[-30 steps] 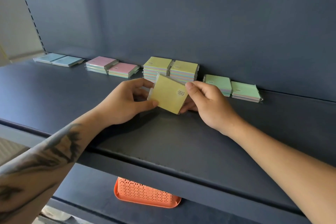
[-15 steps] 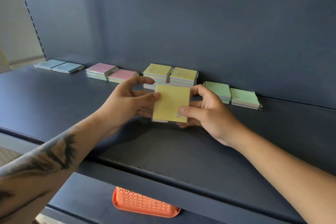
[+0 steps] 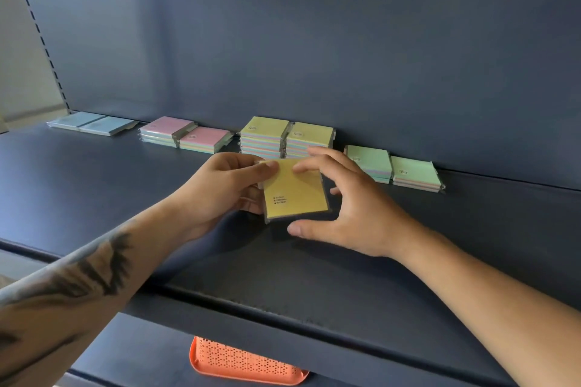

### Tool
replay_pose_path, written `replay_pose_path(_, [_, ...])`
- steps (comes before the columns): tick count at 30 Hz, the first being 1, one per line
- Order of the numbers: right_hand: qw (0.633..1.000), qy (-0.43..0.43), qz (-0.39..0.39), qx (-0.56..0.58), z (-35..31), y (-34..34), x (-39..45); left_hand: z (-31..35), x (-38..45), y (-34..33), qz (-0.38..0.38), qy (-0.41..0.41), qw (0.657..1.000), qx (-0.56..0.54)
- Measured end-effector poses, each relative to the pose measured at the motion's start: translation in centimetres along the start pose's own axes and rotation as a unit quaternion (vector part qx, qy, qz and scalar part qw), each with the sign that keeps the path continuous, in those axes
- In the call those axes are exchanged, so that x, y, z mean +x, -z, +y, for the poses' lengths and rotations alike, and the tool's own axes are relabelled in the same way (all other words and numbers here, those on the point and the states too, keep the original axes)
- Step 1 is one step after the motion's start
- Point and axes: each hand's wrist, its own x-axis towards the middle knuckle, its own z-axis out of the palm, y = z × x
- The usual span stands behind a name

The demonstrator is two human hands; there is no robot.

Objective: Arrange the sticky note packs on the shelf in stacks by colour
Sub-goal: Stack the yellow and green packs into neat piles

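A yellow pack [image 3: 295,190] is held above the shelf [image 3: 94,185], in front of the stacks. It is pinched at its upper left corner by the left hand [image 3: 224,190], thumb on the top face and fingers curled beneath. The right hand [image 3: 349,204] is spread loosely round it: a fingertip rests on the far edge, while the thumb is seen just below the near edge, apart from it, so no closed grip is recorded on that side. The pack is tilted with its face toward the camera, its printed label at the near left, its longer side running away from the viewer.

The two yellow stacks [image 3: 284,137] stand directly beyond the held pack, against the back panel [image 3: 314,50]. They are flanked by the pink stacks [image 3: 185,135] and blue packs [image 3: 91,123] to the left and the green stacks [image 3: 393,166] to the right. The placement is judged to be a short forward carry, the left hand bearing the load. An orange basket [image 3: 245,364] is noted on the lower level.
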Motion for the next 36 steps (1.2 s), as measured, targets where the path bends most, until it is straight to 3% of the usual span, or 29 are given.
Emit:
replay_pose_path(3, [0.998, 0.022, 0.03, -0.049, 0.2, -0.1, 0.1, -0.3, 0.3, 0.2, -0.009, -0.013, 1.0, 0.017])
replay_pose_path(6, [0.999, 0.016, 0.011, -0.047, 0.2, -0.1, 0.0, -0.4, 0.4, 0.3, -0.028, -0.021, 0.999, 0.04])
replay_pose_path(11, [0.997, 0.031, 0.043, -0.048, 0.1, 0.8, 0.8, 0.8, 1.0, 1.1, -0.035, -0.101, 0.977, 0.184])
replay_pose_path(16, [0.991, -0.018, 0.058, -0.123, 1.4, 3.0, 4.9, 0.6, 2.1, 3.6, -0.004, -0.143, 0.917, 0.374])
replay_pose_path(19, [0.982, -0.063, 0.049, -0.17, 3.0, 3.6, 8.5, -0.7, 3.2, 4.4, -0.034, -0.125, 0.82, 0.558])
replay_pose_path(21, [0.978, -0.089, 0.047, -0.184, 4.1, 3.3, 10.4, -1.5, 3.7, 4.7, -0.045, -0.103, 0.792, 0.601])
replay_pose_path(36, [0.972, -0.123, 0.062, -0.189, 5.8, 1.8, 12.3, -2.4, 4.4, 5.1, -0.062, -0.078, 0.804, 0.586])
